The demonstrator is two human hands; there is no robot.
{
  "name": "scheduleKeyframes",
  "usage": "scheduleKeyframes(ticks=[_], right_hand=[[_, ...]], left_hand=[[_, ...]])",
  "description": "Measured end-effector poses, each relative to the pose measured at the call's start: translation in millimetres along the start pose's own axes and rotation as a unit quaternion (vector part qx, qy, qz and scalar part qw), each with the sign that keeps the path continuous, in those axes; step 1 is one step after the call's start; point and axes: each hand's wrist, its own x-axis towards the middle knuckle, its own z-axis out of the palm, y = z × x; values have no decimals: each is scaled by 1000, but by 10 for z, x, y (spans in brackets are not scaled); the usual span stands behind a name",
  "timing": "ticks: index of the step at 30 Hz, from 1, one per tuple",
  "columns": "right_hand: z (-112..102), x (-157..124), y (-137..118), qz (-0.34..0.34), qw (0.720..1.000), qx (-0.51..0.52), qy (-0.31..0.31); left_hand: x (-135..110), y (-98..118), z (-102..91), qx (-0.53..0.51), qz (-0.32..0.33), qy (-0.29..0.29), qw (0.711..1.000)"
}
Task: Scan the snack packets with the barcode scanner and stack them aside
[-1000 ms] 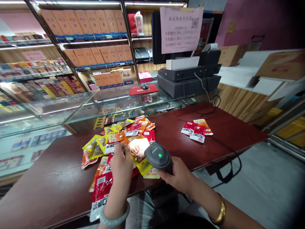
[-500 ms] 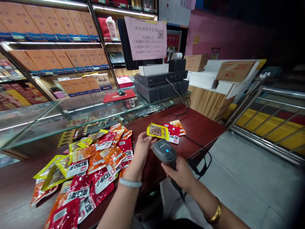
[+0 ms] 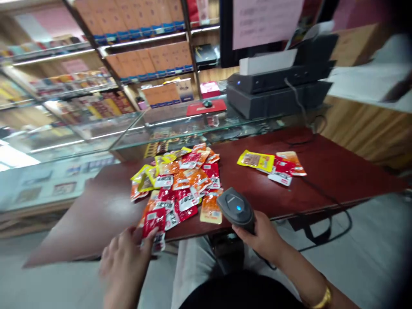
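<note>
Dark red wooden table (image 3: 322, 171) runs across the middle of the view, butted against a glass display counter (image 3: 135, 128). Shelving behind holds rows of orange boxes (image 3: 151, 60); print on them too small to read. A black register unit (image 3: 277, 86) stands on the counter with a pink paper notice (image 3: 267, 19) above it; its writing is blurred.

Large pile of snack packets (image 3: 180, 184) lies mid-table, red, orange and yellow; the red ones carry white bands with bold characters, too blurred to make out. Small second group of packets (image 3: 273, 165) lies well apart to the right, a yellow packet (image 3: 255, 160) at its left edge, flat on the table.

Right hand (image 3: 262, 238) is clamped around the handle of a black barcode scanner (image 3: 238, 208), head just beside the near edge of the pile, blue light lit on top; a gold bangle (image 3: 325, 296) is on that wrist.

Left hand (image 3: 125, 264) is motion-blurred at the table's near edge, fingers spread and holding nothing, fingertips at a red packet (image 3: 154, 221); whether touching, cannot tell.
</note>
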Motion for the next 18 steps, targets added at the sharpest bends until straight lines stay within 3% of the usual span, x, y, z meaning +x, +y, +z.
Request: scheduleKeyframes(ticks=[4,7,10,13,15,18], right_hand=[[247,23,-48,-25,997,13,-71],[343,23,-93,-30,995,9,-90],[367,10,-123,-28,995,12,-92],[357,-9,-132,-19,996,22,-86],[337,-20,-143,-16,996,26,-82],[282,-26,-193,-9,995,36,-89]], left_hand=[[-147,149,98,14,5,-32,999],[-178,293,106,-16,-20,-36,999],[-209,316,32,-106,-62,-29,992],[-251,368,-44,-220,-80,15,972],[-279,505,-56,-282,-73,35,956],[-321,856,0,-362,-46,6,931]])
